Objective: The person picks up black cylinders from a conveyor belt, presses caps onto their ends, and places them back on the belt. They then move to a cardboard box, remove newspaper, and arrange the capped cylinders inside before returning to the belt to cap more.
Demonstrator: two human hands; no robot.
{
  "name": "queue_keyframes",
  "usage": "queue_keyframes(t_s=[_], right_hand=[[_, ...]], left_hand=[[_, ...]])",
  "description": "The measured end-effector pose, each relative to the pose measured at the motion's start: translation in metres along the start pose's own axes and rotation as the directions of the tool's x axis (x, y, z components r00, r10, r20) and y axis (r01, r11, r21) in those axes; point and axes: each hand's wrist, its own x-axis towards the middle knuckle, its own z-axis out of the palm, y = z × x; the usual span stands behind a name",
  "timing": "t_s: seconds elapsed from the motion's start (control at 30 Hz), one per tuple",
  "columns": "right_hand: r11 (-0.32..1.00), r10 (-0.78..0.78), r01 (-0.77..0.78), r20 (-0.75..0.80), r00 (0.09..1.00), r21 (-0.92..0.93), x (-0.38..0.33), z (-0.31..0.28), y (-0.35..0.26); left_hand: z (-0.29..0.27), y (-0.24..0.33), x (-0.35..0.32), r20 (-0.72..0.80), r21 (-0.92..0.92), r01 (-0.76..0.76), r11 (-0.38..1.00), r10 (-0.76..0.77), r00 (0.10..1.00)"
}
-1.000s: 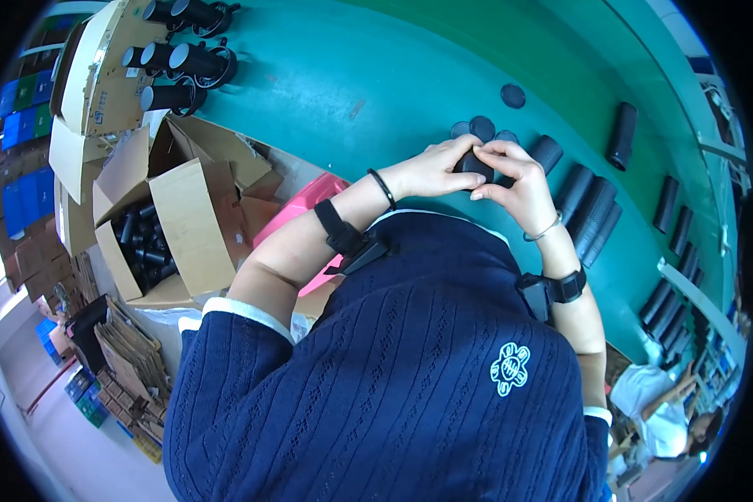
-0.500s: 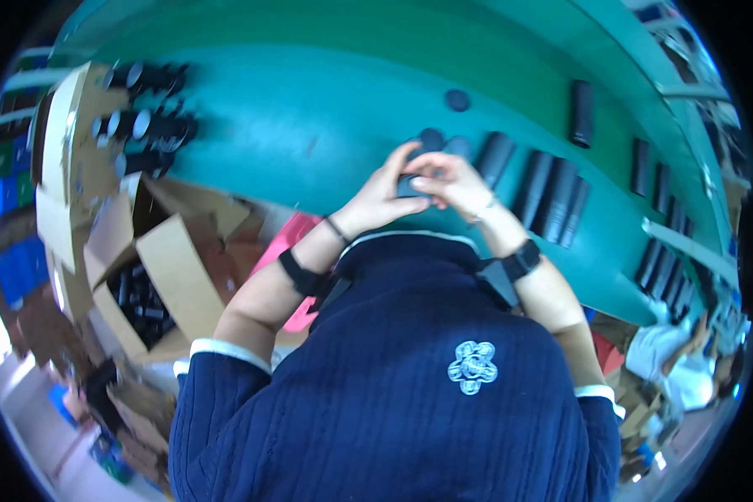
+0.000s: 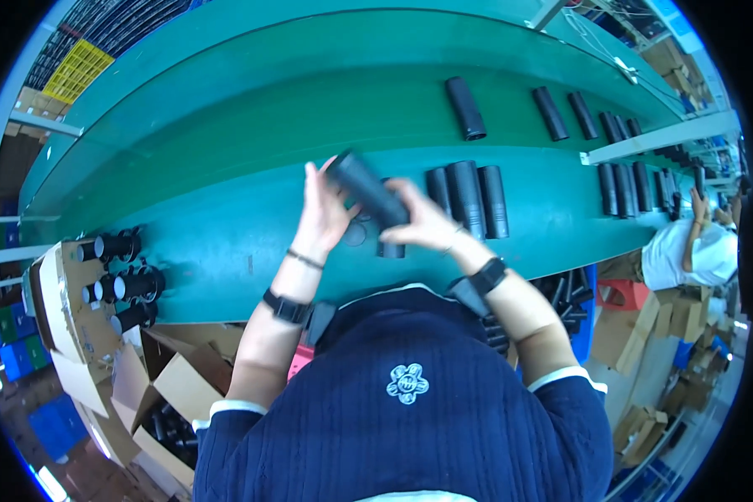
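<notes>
Landmark: the tube, a black cylinder held up over the green table.
Right hand: nearest to the tube's lower end; its grip is wrapped shut round that end, fingers curled over the black body.
Left hand: left of the tube, palm and fingers pressed against its middle and upper part; closed on it more loosely, fingertips up near the top end.
Tube axis: tilted, running from lower right at the right hand up and leftward to the free end past the left hand's fingertips.
Nearer hand: both touch it; the right one carries the low end.
Row: black tubes lying on the table just right of the held tube, long axes pointing away from the person.
Far tubes: single pieces lying well beyond the held tube, further up the table.
</notes>
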Motion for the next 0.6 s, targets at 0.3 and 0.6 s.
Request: queue_keyframes(t_s=[0.3,0.6], right_hand=[[0.91,0.144,-0.277,-0.394,0.908,-0.308,0.103,-0.131,0.065],[0.53,0.132,-0.526,-0.549,0.825,-0.664,0.159,-0.127,0.106]], left_hand=[[-0.007,-0.086,0.062,-0.028,0.997,0.029,-0.071,0.014,1.0],[-0.008,-0.049,-0.002,0.324,0.783,-0.2,0.59,-0.112,0.939]])
